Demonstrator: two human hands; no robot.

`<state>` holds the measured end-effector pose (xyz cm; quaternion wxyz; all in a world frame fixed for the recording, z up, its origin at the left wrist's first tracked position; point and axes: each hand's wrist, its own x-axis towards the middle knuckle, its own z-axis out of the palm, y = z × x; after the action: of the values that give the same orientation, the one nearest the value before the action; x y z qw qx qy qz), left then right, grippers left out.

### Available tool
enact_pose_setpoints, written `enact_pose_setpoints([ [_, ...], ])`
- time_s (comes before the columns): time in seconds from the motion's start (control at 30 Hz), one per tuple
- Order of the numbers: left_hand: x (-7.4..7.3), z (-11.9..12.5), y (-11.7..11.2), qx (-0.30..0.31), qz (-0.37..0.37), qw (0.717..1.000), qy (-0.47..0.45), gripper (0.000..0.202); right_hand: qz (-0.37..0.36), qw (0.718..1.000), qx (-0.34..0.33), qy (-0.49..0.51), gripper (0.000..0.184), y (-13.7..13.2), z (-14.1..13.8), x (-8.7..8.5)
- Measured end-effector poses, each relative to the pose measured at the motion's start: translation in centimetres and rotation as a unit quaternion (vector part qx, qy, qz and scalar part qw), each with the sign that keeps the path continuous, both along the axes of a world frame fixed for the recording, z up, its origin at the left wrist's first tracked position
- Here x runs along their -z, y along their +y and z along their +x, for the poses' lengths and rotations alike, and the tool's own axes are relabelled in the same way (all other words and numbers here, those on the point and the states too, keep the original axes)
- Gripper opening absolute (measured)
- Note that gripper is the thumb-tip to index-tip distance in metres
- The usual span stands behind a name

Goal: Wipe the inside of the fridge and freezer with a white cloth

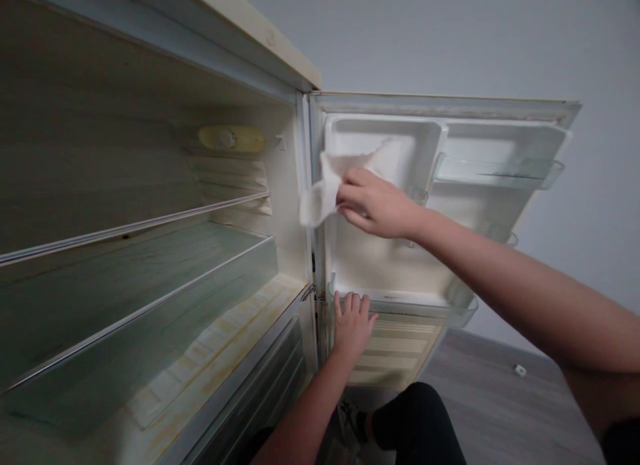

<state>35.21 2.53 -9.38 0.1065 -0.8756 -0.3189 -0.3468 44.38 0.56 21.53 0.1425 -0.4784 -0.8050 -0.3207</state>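
Note:
My right hand (377, 203) is closed on a white cloth (327, 185) and presses it against the inner side of the open fridge door (450, 111), near the hinge edge under the upper door compartment (380, 135). My left hand (353, 321) lies flat with fingers spread on the rim of the lower door shelf (425, 305). The fridge interior (150, 185) stands open at left, with glass shelves (150, 278) holding nothing that I can see.
A clear door rack (500, 171) sits at upper right of the door. A thermostat dial housing (230, 138) is on the fridge's inner wall. Grey wood-look floor (500, 398) lies at right with a small white object (520, 369). My dark-clothed knee (415, 418) is below.

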Motion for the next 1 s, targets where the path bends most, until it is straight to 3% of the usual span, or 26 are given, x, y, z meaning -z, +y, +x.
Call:
enact_pose_setpoints([
  [0.07,0.0,0.0,0.0,0.001,-0.001,1.000,0.000,0.042,0.011,0.998,0.005,-0.054,0.042,0.8,-1.0,1.6],
  [0.17,0.0,0.0,0.0,0.002,-0.005,1.000,-0.002,0.042,0.045,0.995,0.072,-0.058,0.042,2.1,-2.4,3.2],
  [0.33,-0.1,-0.1,0.1,-0.001,-0.007,1.000,-0.003,0.045,0.082,0.984,0.147,-0.055,0.042,2.7,-2.9,3.9],
  [0.5,-0.1,-0.4,0.2,0.001,-0.005,1.000,0.002,0.046,0.075,0.983,0.153,-0.066,0.054,0.8,0.4,4.0],
  [0.67,-0.2,-0.7,0.3,0.013,-0.003,1.000,-0.004,0.045,0.128,0.962,0.204,-0.125,0.051,-3.3,5.7,4.8],
  [0.8,0.0,-0.8,0.5,0.023,0.001,1.000,-0.012,0.046,0.180,0.953,0.194,-0.151,0.044,-5.7,9.7,5.9],
  [0.9,0.1,-0.7,0.5,0.021,0.006,1.000,-0.020,0.046,0.208,0.952,0.181,-0.134,0.039,-5.7,11.0,7.0],
  [1.0,0.2,-0.5,0.4,0.017,0.006,1.000,-0.026,0.045,0.229,0.952,0.182,-0.095,0.039,-4.5,10.1,7.7],
])
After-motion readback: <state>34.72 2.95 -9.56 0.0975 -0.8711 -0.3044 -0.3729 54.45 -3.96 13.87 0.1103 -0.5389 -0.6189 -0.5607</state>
